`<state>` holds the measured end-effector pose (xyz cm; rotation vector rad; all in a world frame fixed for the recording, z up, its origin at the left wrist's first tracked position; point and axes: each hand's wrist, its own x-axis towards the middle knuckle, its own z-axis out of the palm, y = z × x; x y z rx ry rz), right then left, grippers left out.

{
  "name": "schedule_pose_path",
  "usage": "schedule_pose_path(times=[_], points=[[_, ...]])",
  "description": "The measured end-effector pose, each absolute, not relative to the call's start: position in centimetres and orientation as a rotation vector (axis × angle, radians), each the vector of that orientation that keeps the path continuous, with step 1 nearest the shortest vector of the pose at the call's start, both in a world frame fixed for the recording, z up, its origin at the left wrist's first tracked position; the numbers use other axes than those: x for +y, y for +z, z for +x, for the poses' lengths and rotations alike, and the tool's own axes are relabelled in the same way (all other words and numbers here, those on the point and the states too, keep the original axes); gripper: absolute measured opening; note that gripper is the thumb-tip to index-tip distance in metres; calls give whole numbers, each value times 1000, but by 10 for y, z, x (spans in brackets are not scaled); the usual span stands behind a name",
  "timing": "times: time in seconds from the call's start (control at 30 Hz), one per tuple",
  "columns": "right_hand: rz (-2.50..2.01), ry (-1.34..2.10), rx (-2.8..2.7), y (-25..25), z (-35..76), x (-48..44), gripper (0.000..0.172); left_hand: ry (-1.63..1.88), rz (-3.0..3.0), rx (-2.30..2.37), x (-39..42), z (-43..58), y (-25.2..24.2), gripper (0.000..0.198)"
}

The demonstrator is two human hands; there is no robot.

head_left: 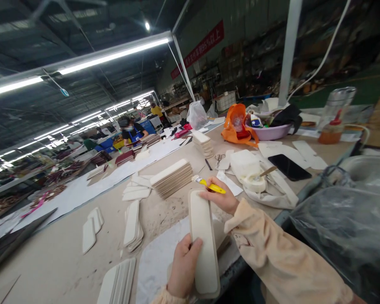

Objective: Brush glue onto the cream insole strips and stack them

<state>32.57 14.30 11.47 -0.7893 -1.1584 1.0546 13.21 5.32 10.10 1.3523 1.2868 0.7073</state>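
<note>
Tilted up above the table's near edge is a long cream panel (205,249) with rounded corners and a darker border. My left hand (185,264) grips its lower left side, thumb on the face. My right hand (223,198) is closed around a yellow-handled brush (217,188), its pale bristles pointing left, and the fingers also touch the panel's top right corner. Just beyond lies a neat stack of similar panels (172,177). White paper (156,253) is spread on the table under the panel.
More panel piles (133,228) lie to the left, with a fanned pile (117,283) at the front. On the right are a white glue container (251,179), a black phone (289,166), an orange bag (237,126), a purple basin (272,131) and a bottle of orange liquid (331,131). A co-worker (133,131) sits farther back.
</note>
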Motion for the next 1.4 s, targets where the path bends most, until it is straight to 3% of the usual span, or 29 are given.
schedule_pose_path(times=[0.33,0.7,1.4], points=[[-805,1047,-1167,110,327,145,41,742,1288,1300,54,139,102,32],[-805,1028,-1091,106,331,151,43,716,622,949,28,135,93,49],[-881,934,-1167,87,337,157,39,646,614,1006,5,133,81,40]])
